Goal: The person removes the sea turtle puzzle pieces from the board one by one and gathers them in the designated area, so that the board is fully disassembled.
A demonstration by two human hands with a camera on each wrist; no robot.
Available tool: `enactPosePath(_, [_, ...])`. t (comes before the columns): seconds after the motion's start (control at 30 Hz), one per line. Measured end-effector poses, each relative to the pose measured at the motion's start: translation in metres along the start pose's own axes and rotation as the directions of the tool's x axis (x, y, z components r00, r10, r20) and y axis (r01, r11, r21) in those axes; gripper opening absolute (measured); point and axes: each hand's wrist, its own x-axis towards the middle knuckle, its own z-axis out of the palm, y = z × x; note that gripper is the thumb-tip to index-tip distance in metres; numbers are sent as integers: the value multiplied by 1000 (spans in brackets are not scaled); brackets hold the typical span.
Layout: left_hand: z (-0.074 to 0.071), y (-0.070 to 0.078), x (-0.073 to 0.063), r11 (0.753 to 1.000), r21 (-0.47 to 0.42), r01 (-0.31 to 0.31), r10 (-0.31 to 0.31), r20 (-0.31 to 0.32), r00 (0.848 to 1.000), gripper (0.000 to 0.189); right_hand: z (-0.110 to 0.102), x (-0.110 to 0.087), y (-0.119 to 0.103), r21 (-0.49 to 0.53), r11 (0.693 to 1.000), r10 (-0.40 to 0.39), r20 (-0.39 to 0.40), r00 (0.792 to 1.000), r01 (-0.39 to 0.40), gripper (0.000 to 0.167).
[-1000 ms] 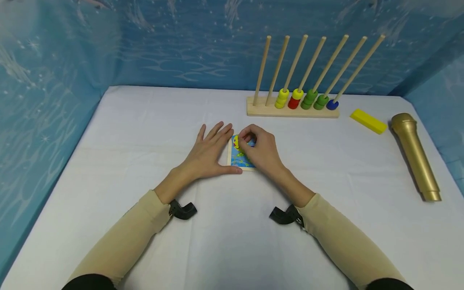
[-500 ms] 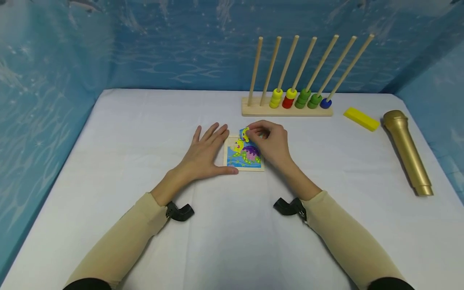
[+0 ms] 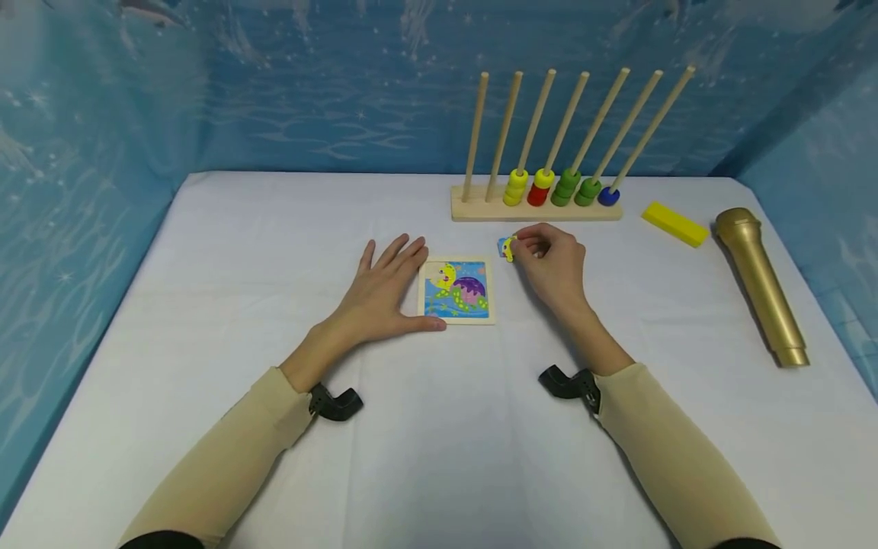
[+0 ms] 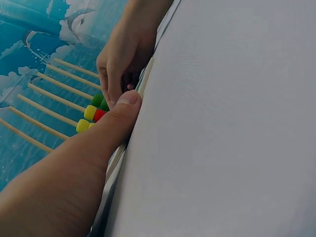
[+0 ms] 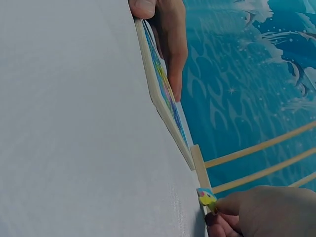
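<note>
A square jigsaw puzzle (image 3: 456,320) with a wooden border and a turtle picture lies flat on the white tablecloth. Along its left side rests my left hand (image 3: 386,297), fingers spread and fairly straight, the thumb at the lower left corner and the fingertips by the upper left one. My right hand (image 3: 554,263) pinches a small blue and yellow puzzle piece (image 3: 505,248) between thumb and fingers, off the puzzle's upper right side. In the right wrist view this puzzle piece (image 5: 207,198) sticks out from the fingertips, and the puzzle (image 5: 160,106) appears edge-on.
Behind the puzzle stands a wooden peg rack (image 3: 535,213) with upright sticks and coloured beads. A yellow block (image 3: 675,223) and a gold microphone-shaped object (image 3: 761,286) lie to the right. A blue sea-print curtain (image 3: 309,91) borders the table.
My right hand has lifted the puzzle piece from the puzzle and carried it right, uncovering the turtle picture. My left hand stays at the puzzle's left side; the head view has shifted slightly.
</note>
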Motion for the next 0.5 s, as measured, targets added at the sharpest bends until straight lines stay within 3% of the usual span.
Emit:
enactPosePath(0.13, [-1, 0, -1, 1000, 1, -3, 3, -1, 1000, 121, 1, -2, -3, -34, 999, -20, -36, 999, 19, 19])
enactPosePath(0.3, [-2, -1, -2, 1000, 6, -1, 1, -4, 1000, 121, 8, -7, -7, 8, 997, -82, -62, 995, 83, 15])
enactPosePath(0.5, [-2, 0, -1, 1000, -8, -7, 7, -3, 1000, 119, 23, -20, -22, 108, 985, -143, 68, 987, 135, 12])
